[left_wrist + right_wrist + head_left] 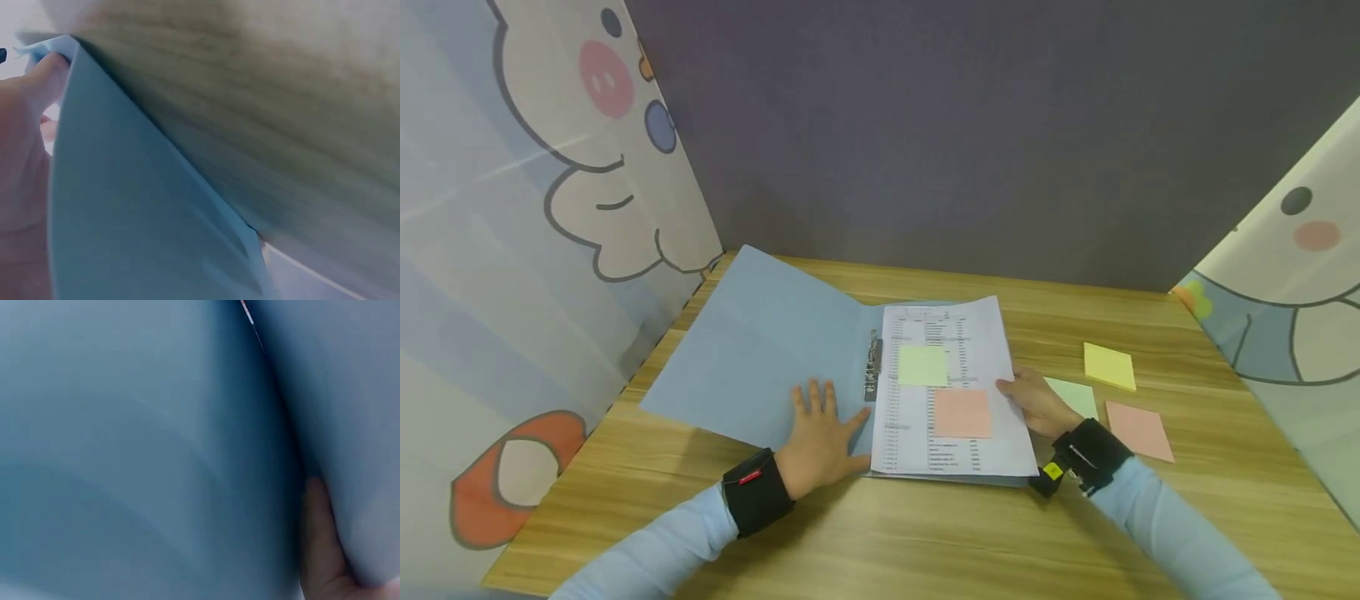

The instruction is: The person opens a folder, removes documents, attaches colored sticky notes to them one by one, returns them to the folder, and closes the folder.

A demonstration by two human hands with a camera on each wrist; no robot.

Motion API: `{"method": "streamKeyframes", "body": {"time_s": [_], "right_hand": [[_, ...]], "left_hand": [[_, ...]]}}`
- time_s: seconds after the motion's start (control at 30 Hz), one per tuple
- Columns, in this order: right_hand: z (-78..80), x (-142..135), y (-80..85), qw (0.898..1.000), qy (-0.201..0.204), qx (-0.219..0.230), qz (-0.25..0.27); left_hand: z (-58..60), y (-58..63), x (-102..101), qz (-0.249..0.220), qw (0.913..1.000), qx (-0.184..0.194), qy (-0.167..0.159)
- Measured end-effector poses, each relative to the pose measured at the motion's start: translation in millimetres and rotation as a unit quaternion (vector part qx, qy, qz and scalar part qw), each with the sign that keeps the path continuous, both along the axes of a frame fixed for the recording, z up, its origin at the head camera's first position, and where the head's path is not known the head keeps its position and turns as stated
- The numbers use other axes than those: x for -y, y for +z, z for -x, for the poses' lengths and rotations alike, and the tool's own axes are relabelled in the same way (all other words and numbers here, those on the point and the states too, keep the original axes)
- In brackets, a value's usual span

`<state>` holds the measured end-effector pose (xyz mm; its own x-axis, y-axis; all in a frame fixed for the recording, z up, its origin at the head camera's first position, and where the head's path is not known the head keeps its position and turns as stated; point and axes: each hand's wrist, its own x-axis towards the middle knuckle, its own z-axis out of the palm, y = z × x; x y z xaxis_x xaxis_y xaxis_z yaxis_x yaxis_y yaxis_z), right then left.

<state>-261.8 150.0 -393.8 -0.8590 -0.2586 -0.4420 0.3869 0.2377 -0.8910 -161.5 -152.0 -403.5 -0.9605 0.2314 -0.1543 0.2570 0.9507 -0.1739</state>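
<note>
A light blue folder (760,342) lies opened out on the wooden table, its metal clip (872,367) by the spine. Printed sheets (917,454) lie over its right side, bearing a green sticky note (923,365) and a pink sticky note (962,413). My left hand (820,442) rests with spread fingers on the folder near the spine. At the sheets' right edge my right hand (1037,402) pinches the paper, thumb on top. In the right wrist view, fingers (322,544) reach between the folder and the raised sheets.
Right of the folder lie a yellow sticky pad (1109,366), a green sticky pad (1075,397) partly behind my right hand, and a pink sticky pad (1139,430). A dark panel (925,142) closes off the back of the table (925,542); cartoon-printed sheets hang at both sides.
</note>
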Motion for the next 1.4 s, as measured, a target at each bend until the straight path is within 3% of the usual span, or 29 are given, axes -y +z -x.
{"method": "streamKeyframes", "body": {"time_s": [0.33,0.5,1.03,1.3,1.4], "right_hand": [[1.8,3.0,-8.4,0.999,0.0,-0.027,-0.026],[4.0,5.7,-14.4,0.998,-0.01,-0.043,-0.042],[7.8,8.4,-18.3,0.995,-0.006,-0.052,-0.086],[9.5,6.1,-10.7,0.986,0.021,-0.075,-0.149],[11.4,3.1,-4.5,0.975,0.046,-0.113,-0.188]], "left_hand": [[-0.4,14.8,-3.1,0.027,0.9994,0.008,-0.019],[0.4,19.8,-8.3,0.003,0.9997,-0.003,-0.025],[-4.1,13.7,-23.6,0.023,0.9976,0.021,-0.061],[-3.9,10.7,-24.7,0.034,0.9967,0.006,-0.074],[-3.8,10.1,-24.9,0.034,0.9966,0.006,-0.075]]}}
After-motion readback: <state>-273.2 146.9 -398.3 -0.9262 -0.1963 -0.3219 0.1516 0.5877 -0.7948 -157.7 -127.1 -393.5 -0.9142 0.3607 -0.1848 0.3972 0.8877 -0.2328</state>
